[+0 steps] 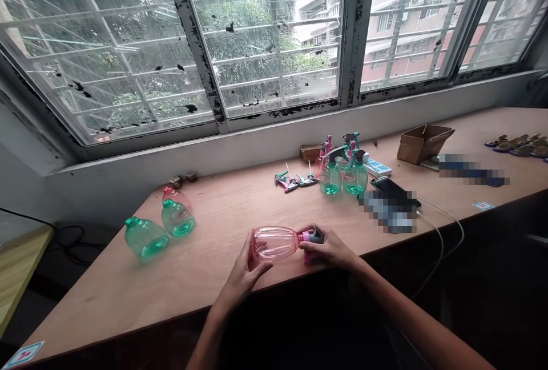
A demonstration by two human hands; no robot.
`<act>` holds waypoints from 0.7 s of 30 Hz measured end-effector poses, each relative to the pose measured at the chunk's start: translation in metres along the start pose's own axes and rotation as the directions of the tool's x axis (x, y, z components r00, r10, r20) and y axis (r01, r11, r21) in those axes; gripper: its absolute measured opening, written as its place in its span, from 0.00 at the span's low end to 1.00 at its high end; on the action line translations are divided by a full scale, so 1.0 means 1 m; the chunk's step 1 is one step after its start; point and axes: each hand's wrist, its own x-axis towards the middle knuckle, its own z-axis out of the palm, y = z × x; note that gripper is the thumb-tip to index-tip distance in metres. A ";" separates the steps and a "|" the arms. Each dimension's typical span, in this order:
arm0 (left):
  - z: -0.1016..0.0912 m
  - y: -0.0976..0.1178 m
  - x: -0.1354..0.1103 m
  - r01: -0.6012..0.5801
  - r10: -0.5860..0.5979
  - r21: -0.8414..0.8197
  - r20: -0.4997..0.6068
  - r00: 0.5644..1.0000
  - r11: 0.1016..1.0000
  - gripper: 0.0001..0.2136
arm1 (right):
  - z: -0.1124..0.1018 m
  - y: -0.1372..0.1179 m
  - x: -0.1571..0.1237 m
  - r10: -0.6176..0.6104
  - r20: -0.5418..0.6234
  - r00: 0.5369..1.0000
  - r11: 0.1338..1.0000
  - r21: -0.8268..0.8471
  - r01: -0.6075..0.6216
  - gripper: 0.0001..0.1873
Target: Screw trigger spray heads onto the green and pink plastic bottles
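Note:
A clear pink spray bottle lies on its side between my hands, just above the front part of the table. My left hand is wrapped round its base end, thumb below and fingers behind. At the neck end, my right hand grips the spray head, which is dark grey and pink and sits at the bottle's mouth. Whether the head is fully screwed on cannot be made out.
Left stand headless green bottles and a pink one. At the back are loose spray heads, several bottles with heads and an open cardboard box. Right lie a phone and white cables. Windows line the wall.

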 end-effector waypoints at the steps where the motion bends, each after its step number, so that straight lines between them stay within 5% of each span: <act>1: 0.000 0.000 0.000 -0.001 0.001 0.003 0.001 1.000 1.000 0.42 | 0.000 0.001 0.000 -0.003 0.000 1.000 1.000 0.001 0.003 0.24; 21: 0.005 0.001 0.002 -0.058 0.061 0.074 -0.036 0.997 0.996 0.45 | -0.008 0.008 0.002 -0.007 -0.035 0.999 1.000 0.007 0.007 0.22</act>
